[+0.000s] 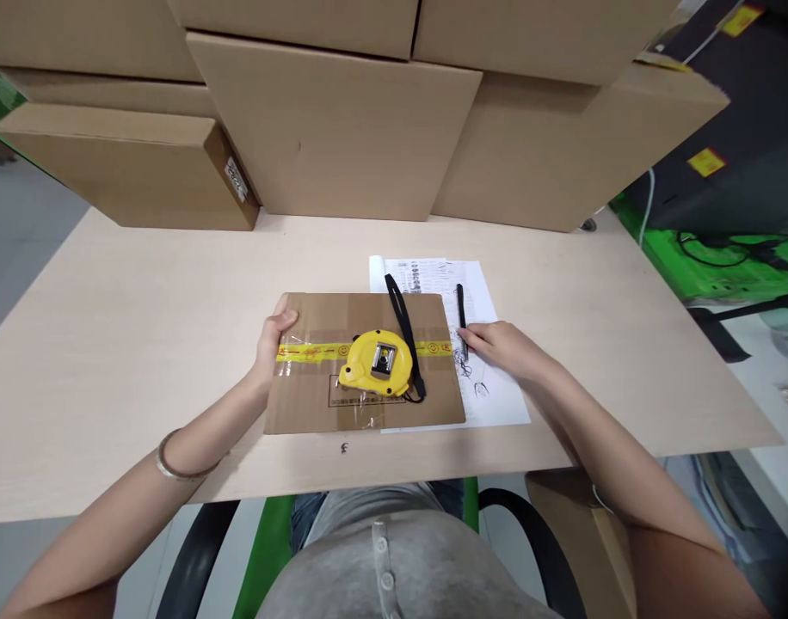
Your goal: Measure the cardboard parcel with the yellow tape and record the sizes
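Presumably to steady the yellow tape measure [368, 371] on top, grips the flat carton [307, 395] at its far-left corner with the left hand [271, 340], near the front edge of the worktop [142, 344], and pinches the black pen [460, 308] over the paper [497, 400] with the right hand [497, 342].

- Table [123, 344]: pale, light wood tone, evenly lit with soft shadows.
- Cartons [342, 129]: brown, stacked like a wall along the table's far edge.
- Low carton [136, 176]: at the table's far left corner, label [236, 179] on its right end.
- Floor [26, 232]: grey, left of the table.
- Chair [268, 533]: green, black armrests [200, 550], at the table's near edge.
- Open-looking box [600, 559]: below the table's near edge, toward the right.
- Dark panel [723, 69]: beyond the table's far right corner, yellow stickers [707, 162].
- Green surface [710, 271]: right of the table, bearing black cables [742, 245].
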The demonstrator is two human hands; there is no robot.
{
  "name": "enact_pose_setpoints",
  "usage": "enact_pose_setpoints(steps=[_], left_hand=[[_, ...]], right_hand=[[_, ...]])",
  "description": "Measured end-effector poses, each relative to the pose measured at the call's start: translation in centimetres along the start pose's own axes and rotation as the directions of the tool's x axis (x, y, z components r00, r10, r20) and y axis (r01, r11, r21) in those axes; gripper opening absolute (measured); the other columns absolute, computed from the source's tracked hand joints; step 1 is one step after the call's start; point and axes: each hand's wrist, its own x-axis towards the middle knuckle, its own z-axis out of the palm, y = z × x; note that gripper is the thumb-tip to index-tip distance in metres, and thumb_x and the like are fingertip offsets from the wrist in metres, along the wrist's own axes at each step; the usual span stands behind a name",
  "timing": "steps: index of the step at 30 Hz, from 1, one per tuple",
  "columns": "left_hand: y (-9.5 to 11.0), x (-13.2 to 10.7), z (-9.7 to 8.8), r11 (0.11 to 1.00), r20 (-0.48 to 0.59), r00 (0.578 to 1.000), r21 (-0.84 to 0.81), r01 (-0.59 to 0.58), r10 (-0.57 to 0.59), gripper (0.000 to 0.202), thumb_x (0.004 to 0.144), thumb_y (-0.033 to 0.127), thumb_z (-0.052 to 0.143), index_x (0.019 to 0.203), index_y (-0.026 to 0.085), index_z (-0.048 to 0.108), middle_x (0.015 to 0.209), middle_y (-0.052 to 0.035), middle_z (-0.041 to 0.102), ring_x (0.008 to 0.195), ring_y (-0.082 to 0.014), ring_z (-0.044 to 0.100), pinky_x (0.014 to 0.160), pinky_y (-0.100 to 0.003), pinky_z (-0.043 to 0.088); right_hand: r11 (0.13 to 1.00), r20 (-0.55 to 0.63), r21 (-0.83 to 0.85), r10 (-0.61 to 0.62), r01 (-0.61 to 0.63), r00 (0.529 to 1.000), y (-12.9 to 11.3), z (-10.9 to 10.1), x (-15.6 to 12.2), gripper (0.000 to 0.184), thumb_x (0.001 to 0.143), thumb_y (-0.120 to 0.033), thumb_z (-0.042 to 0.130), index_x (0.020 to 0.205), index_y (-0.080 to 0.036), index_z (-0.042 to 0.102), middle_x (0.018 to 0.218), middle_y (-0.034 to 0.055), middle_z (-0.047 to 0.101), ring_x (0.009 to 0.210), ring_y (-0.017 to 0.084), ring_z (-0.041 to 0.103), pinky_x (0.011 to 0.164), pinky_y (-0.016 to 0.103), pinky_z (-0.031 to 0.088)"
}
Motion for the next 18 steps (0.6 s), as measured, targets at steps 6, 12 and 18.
enact_pose_setpoints(steps=[6, 12, 18], left_hand=[[0.2, 0.5, -0.5, 0.990, 0.056, 0.996, 0.115, -0.077, 0.071, 0.031, 0.069, 0.045, 0.072, 0.088, 0.021, 0.065, 0.088, -0.0046, 0.070, 0.088, -0.0273, 0.069, 0.071, -0.036, 0.058], [0.9, 0.2, -0.1, 0.992, 0.035, 0.999, 0.123, -0.030, 0.026, 0.032, 0.066, 0.045, 0.074, 0.084, 0.021, 0.064, 0.088, -0.0045, 0.071, 0.090, -0.0297, 0.068, 0.073, -0.038, 0.058], [0.6, 0.2, 0.2, 0.999, 0.043, 0.998, 0.024, -0.036, 0.035, 0.028, 0.067, 0.039, 0.074, 0.083, 0.018, 0.065, 0.070, -0.0010, 0.061, 0.085, -0.0272, 0.067, 0.077, -0.038, 0.055]], right_hand=[[0.934, -0.021, 0.356, 0.014, -0.006, 1.000, 2.3, -0.5, 0.8, 0.041, 0.092, -0.052, 0.051, 0.069, -0.020, 0.063, 0.049, -0.0027, 0.047, 0.046, 0.011, 0.039, 0.049, 0.028, 0.030], [0.780, -0.069, 0.625, 0.020, 0.028, 0.997, 4.0, -0.8, 1.2, 0.052, 0.071, -0.068, 0.078, 0.073, -0.024, 0.050, 0.054, -0.0022, 0.060, 0.041, 0.011, 0.050, 0.044, 0.027, 0.043], [0.728, -0.048, 0.685, 0.006, 0.029, 0.999, 3.2, 0.0, 1.2, 0.054, 0.067, -0.065, 0.087, 0.073, -0.022, 0.055, 0.065, 0.0036, 0.071, 0.058, 0.016, 0.068, 0.058, 0.031, 0.059]])
